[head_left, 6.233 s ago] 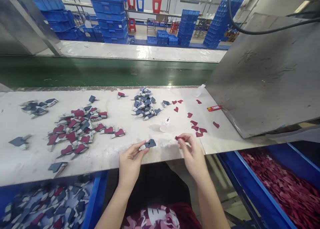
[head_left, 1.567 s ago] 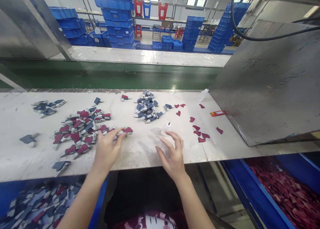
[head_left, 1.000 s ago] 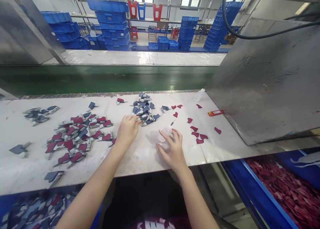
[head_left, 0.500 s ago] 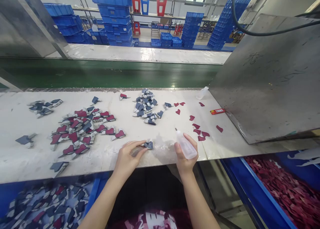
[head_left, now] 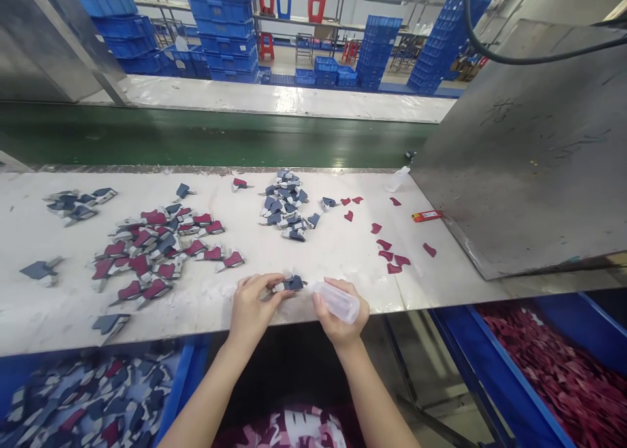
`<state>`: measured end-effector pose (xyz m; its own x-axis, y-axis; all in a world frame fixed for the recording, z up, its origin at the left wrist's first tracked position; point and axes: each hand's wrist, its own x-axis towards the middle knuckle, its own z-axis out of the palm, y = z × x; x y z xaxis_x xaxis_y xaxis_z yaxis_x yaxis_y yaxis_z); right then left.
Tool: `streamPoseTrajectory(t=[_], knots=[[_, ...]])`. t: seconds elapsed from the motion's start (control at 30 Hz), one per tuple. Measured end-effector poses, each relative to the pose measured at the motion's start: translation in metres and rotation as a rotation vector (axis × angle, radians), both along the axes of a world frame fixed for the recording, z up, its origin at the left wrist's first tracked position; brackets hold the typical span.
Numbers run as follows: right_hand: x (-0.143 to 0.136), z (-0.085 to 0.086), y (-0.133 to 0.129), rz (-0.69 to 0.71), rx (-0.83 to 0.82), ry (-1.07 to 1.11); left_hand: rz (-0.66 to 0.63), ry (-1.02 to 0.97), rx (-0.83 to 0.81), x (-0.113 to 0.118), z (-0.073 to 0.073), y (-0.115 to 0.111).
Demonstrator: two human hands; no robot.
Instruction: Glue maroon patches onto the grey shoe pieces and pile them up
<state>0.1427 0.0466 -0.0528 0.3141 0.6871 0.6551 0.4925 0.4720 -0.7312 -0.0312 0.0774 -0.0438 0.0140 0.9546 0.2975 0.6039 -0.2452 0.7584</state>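
Between the thumb and fingers of my left hand is a small dark blue and white plastic part, just above the white table. My right hand is closed round a translucent squeeze bottle, tilted so its nozzle points left at the part. Whether the tip touches the part, I cannot tell. Beyond my hands lies a heap of blue and white parts. Loose dark red pieces are scattered to the right. Parts with red faces form a pile on the left.
A second clear bottle and a red-yellow packet lie near a slanted metal panel. Blue bins stand below, one with parts, one with red pieces. A green conveyor belt runs behind the table.
My right hand has moved left with the bottle, bringing its nozzle to the part. The part has turned slightly in my left hand. A small dark part now shows on the belt beside the panel.
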Motion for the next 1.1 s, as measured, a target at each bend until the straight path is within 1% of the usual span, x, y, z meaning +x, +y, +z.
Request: streamPoseTrajectory(t=[0.13, 0.3, 0.67, 0.97, 1.1], knots=[[-0.0015, 0.0002, 0.003, 0.004, -0.004, -0.04, -0.028, 0.005, 0.032, 0.0004, -0.0019, -0.0001], [-0.0027, 0.004, 0.0041, -0.017, -0.03, -0.049, -0.031, 0.018, 0.039, -0.0003, -0.0013, -0.0002], [-0.0016, 0.0028, 0.0034, 0.033, -0.028, -0.063, -0.025, 0.001, 0.03, 0.001, 0.0004, 0.0003], [-0.0011, -0.0012, 0.0035, -0.054, -0.032, -0.06, -0.017, 0.001, 0.001, 0.0005, -0.0007, -0.0006], [0.0006, -0.0043, 0.001, -0.06, -0.037, -0.032, -0.025, 0.0, 0.008, 0.0013, -0.001, 0.0001]])
